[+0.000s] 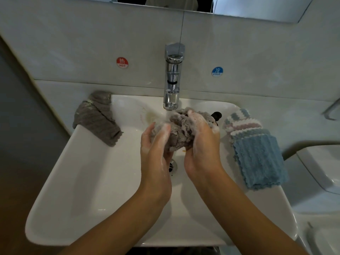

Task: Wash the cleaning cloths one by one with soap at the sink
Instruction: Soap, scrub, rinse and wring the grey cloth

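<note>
A bunched grey cloth (181,128), soapy and wet, sits between both my hands over the white sink (88,181), just below the chrome tap (173,80). My left hand (155,153) grips its left side, and my right hand (202,146) grips its right side; both are covered in suds. Water runs from the spout onto the cloth. Another grey cloth (97,118) hangs over the sink's back left rim. A stack of cloths lies on the right rim: a blue one (259,161) on top near me, and a striped one (239,120) behind.
The drain (173,165) shows between my wrists. A dark object (216,115) is partly hidden behind my right hand. Red HOT (122,62) and blue COLD (217,71) stickers are on the wall. A second white basin (322,168) stands at the right.
</note>
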A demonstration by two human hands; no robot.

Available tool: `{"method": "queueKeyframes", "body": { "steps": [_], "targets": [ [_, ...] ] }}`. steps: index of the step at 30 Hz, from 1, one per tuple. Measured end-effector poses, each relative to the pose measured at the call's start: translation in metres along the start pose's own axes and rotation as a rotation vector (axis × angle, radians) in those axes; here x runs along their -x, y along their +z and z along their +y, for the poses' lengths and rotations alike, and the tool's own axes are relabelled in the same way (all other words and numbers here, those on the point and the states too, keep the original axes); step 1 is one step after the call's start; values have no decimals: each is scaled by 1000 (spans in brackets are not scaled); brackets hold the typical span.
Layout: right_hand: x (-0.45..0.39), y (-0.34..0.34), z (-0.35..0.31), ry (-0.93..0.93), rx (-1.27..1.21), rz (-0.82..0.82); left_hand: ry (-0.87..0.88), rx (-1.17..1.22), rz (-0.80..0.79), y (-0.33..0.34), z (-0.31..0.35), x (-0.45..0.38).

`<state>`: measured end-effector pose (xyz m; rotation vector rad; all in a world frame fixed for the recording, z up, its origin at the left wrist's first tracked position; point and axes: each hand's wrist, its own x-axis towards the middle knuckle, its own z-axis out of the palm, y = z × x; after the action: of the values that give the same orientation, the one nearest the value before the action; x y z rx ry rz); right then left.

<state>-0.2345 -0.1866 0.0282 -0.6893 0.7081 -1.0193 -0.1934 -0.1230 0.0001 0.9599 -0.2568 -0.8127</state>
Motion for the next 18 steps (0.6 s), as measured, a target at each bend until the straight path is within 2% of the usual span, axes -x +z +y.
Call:
{"method": "queueKeyframes", "body": {
  "steps": [11, 18],
  "targets": [
    [13, 1, 15, 20, 187, -84, 153, -296, 21, 6, 14, -13],
    [10, -1, 23, 133, 65, -85, 278, -363, 69, 27, 11, 10]
  ]
}}
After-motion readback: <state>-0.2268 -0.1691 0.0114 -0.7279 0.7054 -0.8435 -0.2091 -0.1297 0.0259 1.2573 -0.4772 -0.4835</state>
